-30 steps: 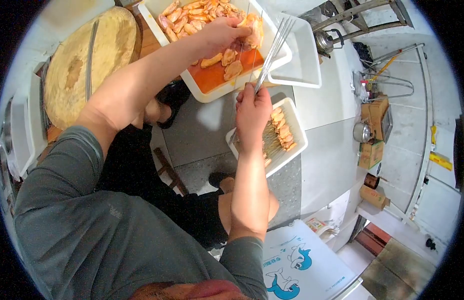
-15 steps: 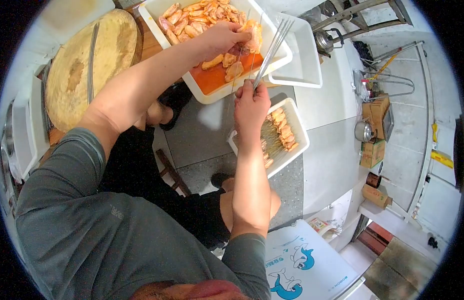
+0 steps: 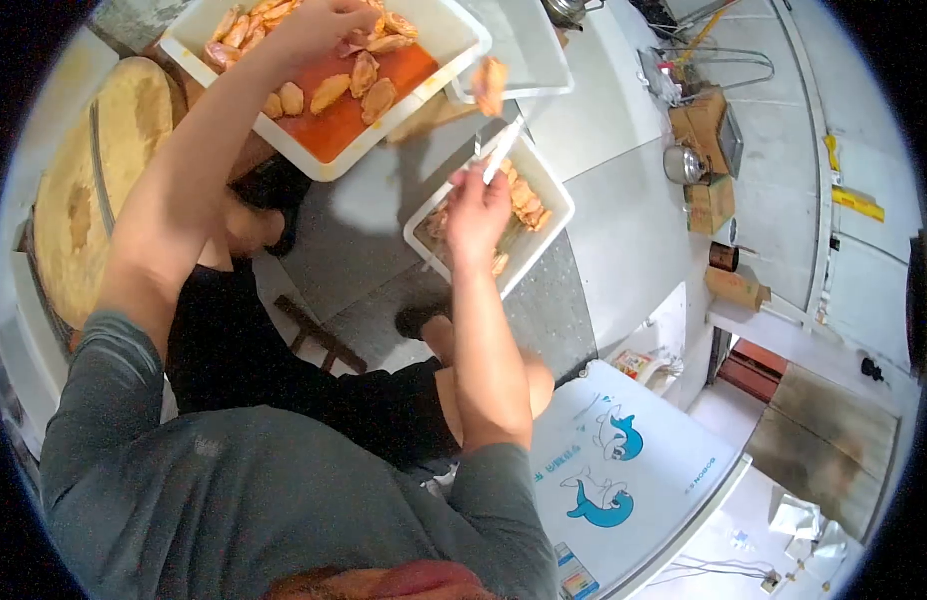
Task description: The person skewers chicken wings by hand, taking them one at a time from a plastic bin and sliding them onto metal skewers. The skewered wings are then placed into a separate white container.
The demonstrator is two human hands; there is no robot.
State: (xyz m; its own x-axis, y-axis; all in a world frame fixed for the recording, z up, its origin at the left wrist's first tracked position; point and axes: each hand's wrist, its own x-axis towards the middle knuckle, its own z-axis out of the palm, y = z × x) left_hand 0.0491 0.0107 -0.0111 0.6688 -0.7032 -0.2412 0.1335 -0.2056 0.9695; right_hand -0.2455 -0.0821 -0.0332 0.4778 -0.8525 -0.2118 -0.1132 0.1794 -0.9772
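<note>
My left hand (image 3: 334,24) is over the large white bin (image 3: 327,172) of meat pieces (image 3: 329,93) in red-orange liquid, fingers bent together; what they hold is too small to tell. My right hand (image 3: 477,212) is closed around a bundle of thin metal skewers (image 3: 501,148), blurred by motion. One orange meat piece (image 3: 491,86) is at the skewers' far end. Below the right hand, the smaller white tray (image 3: 557,222) holds skewered meat (image 3: 527,203) along its right side.
An empty-looking white bin (image 3: 544,88) stands beyond the meat bin. A round wooden board (image 3: 59,190) lies at the left. A white lid with dolphin pictures (image 3: 674,450) is at lower right. Kettles (image 3: 682,164) and cardboard boxes (image 3: 709,205) stand farther right.
My left hand has let go of the meat piece, now on the skewers, and moved back over the bin. My right hand has come nearer the small tray. The whole view has shifted.
</note>
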